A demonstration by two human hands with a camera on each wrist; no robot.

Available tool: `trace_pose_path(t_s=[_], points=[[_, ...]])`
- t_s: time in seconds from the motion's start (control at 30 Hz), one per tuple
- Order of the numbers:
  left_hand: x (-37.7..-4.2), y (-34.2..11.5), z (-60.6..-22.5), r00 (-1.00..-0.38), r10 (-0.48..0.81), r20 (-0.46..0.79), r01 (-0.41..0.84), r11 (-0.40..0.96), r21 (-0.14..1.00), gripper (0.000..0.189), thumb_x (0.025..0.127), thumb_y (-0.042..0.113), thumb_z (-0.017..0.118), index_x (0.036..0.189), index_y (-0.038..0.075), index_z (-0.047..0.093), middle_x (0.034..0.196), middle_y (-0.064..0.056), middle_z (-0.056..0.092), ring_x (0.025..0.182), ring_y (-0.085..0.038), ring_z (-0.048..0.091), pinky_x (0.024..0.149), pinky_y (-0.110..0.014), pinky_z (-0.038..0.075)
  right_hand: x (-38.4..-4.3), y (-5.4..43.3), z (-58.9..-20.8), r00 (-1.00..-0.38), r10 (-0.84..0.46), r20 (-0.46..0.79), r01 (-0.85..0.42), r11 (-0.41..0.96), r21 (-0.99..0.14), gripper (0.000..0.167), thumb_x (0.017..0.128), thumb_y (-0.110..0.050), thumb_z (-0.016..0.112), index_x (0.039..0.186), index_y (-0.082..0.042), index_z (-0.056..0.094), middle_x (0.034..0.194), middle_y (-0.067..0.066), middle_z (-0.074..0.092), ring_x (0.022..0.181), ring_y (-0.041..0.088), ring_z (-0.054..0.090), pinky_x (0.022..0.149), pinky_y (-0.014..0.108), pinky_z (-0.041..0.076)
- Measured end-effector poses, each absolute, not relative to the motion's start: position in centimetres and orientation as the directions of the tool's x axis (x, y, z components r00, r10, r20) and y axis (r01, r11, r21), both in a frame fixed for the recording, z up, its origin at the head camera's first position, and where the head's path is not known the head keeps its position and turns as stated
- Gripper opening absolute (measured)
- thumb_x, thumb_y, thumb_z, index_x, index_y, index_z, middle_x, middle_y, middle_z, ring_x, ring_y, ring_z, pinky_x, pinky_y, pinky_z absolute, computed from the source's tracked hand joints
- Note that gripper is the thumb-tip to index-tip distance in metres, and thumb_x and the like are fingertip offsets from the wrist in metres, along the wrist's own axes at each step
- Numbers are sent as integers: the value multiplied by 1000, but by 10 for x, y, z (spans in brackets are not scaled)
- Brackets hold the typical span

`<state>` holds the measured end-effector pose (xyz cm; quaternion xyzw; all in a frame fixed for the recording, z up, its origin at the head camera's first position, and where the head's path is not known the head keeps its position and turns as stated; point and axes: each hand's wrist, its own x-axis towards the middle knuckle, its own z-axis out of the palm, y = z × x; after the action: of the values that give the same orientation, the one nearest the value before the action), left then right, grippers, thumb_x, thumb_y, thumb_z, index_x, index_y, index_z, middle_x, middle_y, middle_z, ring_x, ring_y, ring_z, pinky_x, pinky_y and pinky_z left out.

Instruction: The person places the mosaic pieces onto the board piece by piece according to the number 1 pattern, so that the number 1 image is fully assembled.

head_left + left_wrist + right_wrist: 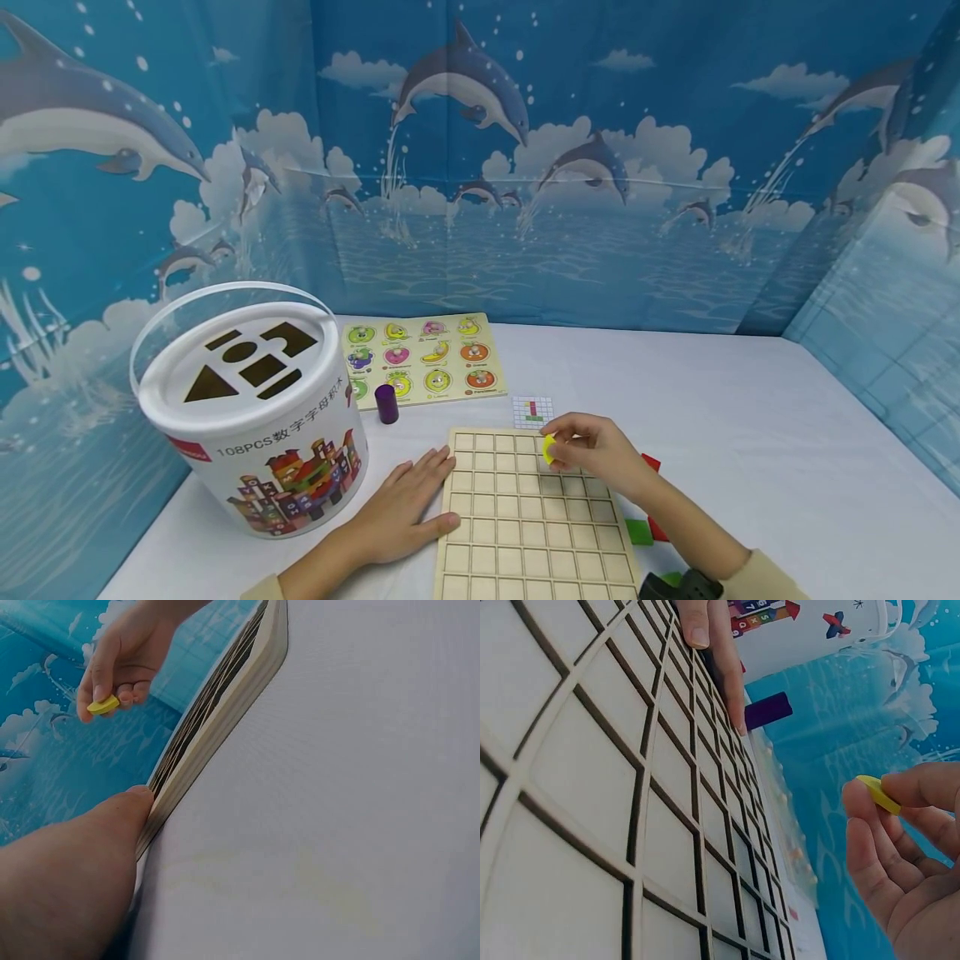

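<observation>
The right hand point(600, 457) pinched a yellow piece point(549, 450) above the board point(507, 506), near its far edge; the piece's long axis stood near upright in the head view and sloped down rightward in the right wrist's; the left hand point(405, 510), fingers extended, touched the board's left edge.

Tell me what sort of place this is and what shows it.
Probably a play or learning corner, though nothing beyond it shows: a dolphin-print backdrop, a white bucket picturing toy blocks, and a fruit-picture board.
</observation>
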<state>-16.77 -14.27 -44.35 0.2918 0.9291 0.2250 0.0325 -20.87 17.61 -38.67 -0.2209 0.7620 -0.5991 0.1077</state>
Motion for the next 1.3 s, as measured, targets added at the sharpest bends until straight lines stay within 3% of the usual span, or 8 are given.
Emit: trace_pose_path(t_s=[0.2, 0.7, 1.03, 1.3], points=[[-168, -143, -444, -827, 557, 73, 529, 728, 436, 78, 98, 60, 40, 155, 8, 27, 161, -9, 21, 147, -27, 18, 116, -54, 12, -212, 166, -391, -880, -465, 91, -212, 213, -954, 30, 93, -8, 65, 113, 14, 60, 88, 12, 60, 78, 23, 69, 75, 39, 59], [-169, -143, -446, -826, 558, 83, 535, 728, 430, 78, 98, 61, 40, 155, 9, 27, 160, -9, 21, 146, -27, 20, 116, -54, 13, -221, 144, -401, -866, -490, 100, -229, 212, -950, 26, 91, -6, 66, 108, 13, 61, 85, 10, 63, 80, 34, 67, 72, 37, 59], [-168, -143, -445, -826, 559, 76, 532, 729, 431, 78, 98, 61, 40, 155, 9, 27, 160, -9, 21, 146, -27, 19, 116, -54, 13, -228, 136, -411, -878, -468, 101, -272, 314, -909, 16, 90, -8, 69, 100, 3, 66, 82, 7, 64, 72, 25, 65, 57, 25, 50], [-168, -143, -444, -829, 556, 68, 526, 731, 434, 78, 98, 61, 39, 155, 8, 27, 160, -9, 21, 146, -27, 19, 116, -54, 13, -233, 132, -419, -878, -465, 115, -310, 367, -877, 11, 89, -9, 71, 96, -2, 67, 81, 3, 64, 70, 19, 62, 58, 24, 49]])
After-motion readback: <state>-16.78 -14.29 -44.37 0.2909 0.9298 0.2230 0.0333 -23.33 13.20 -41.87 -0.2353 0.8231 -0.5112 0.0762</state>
